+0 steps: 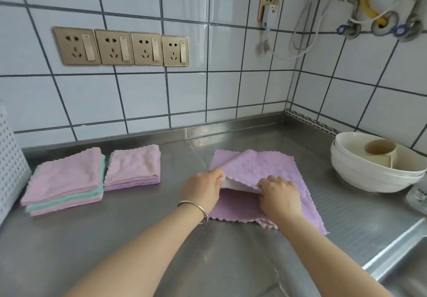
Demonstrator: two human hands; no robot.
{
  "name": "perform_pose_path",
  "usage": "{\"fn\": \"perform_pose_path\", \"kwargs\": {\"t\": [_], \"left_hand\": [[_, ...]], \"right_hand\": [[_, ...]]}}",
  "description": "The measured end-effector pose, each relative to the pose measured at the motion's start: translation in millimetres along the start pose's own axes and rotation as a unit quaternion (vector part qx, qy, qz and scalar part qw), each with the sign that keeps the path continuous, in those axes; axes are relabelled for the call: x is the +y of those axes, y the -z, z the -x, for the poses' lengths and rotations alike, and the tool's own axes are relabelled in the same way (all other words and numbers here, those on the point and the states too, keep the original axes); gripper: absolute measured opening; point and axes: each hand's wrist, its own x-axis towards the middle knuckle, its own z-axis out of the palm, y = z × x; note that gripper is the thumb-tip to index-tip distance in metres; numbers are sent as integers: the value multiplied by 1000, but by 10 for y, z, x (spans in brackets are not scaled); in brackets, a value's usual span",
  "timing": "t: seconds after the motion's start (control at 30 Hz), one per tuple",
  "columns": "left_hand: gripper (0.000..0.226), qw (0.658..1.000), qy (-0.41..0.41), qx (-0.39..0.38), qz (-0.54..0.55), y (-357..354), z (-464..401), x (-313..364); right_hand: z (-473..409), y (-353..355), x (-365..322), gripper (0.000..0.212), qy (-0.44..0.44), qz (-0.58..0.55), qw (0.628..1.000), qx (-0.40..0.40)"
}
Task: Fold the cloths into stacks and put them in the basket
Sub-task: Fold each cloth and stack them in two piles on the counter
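A purple cloth [272, 169] lies spread on the steel counter [115, 239], its near-left part lifted into a fold. My left hand [203, 188], a bangle on its wrist, pinches the lifted edge at the left. My right hand [279, 195] pinches the same edge a little to the right. Two folded stacks sit at the left: a pink and teal stack [67, 181] and a smaller pink and purple stack [134, 167]. A white perforated basket [11, 169] stands at the far left edge, only partly in view.
Stacked white bowls [374, 172] holding a beige cup stand at the right. A sink rim [397, 246] runs along the lower right. A plastic bottle [419, 195] shows at the right edge. Tiled walls with sockets close the back and right.
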Motion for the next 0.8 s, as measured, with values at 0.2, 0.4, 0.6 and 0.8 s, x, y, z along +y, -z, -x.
{"fn": "perform_pose_path", "kwargs": {"t": [0.2, 0.4, 0.6, 0.8], "left_hand": [[37, 968, -16, 226, 109, 908, -266, -221], [29, 955, 35, 281, 84, 1604, -358, -791], [32, 961, 109, 254, 26, 2221, -93, -1691], [24, 937, 125, 323, 36, 2947, 662, -1923]], "right_hand": [[-368, 896, 365, 21, -33, -169, 974, 146], [-915, 1374, -301, 13, 27, -322, 944, 72], [-1095, 1433, -1341, 15, 103, -435, 895, 2], [-901, 1587, -1823, 28, 136, -476, 869, 1]]}}
